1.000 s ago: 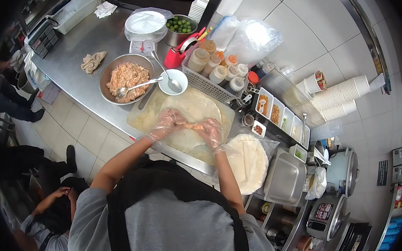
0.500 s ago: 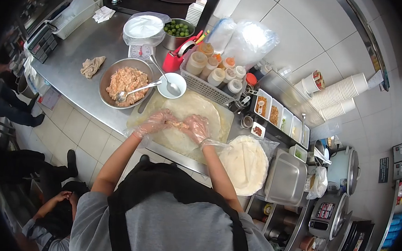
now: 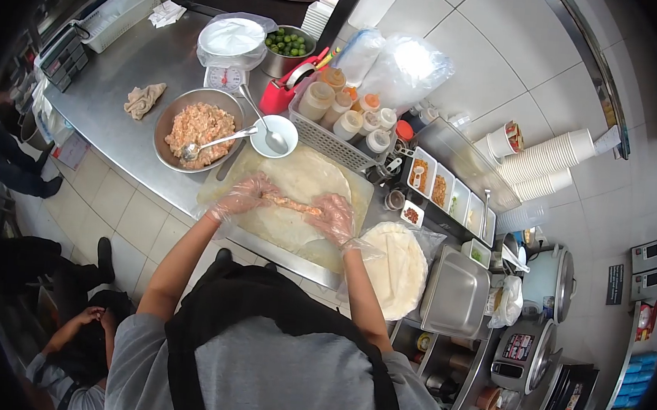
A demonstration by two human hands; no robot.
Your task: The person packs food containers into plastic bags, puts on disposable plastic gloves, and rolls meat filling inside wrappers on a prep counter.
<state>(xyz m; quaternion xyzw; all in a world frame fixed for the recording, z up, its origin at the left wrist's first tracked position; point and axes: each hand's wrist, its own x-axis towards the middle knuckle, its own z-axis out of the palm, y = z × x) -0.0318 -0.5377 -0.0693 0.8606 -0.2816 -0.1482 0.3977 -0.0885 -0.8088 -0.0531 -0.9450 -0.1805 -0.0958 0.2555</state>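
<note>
A strip of minced meat filling (image 3: 292, 204) lies across a thin round wrapper sheet (image 3: 311, 175) on the cutting board (image 3: 360, 196). My left hand (image 3: 242, 194), in a clear plastic glove, has its fingers curled around the strip's left end. At the right end, my gloved right hand (image 3: 334, 217) closes over the filling. A steel bowl (image 3: 159, 141) of minced meat (image 3: 201, 126) stands up and left of the board, with a spoon (image 3: 230, 137) resting in it. Beside it, a white bowl (image 3: 281, 147) holds another spoon. Round wrappers (image 3: 392, 274) are stacked right of my right hand.
Squeeze bottles fill a grey basket (image 3: 329, 138) behind the board. White topping containers (image 3: 440, 188) and a steel tray (image 3: 455, 294) stand on the right. A kitchen scale (image 3: 225, 79) and a pot of green limes (image 3: 283, 63) are at the back. Another person's hands (image 3: 92, 316) show lower left.
My hands have moved apart along the filling, and the strip between them is now longer and more exposed. The whole view has shifted slightly.
</note>
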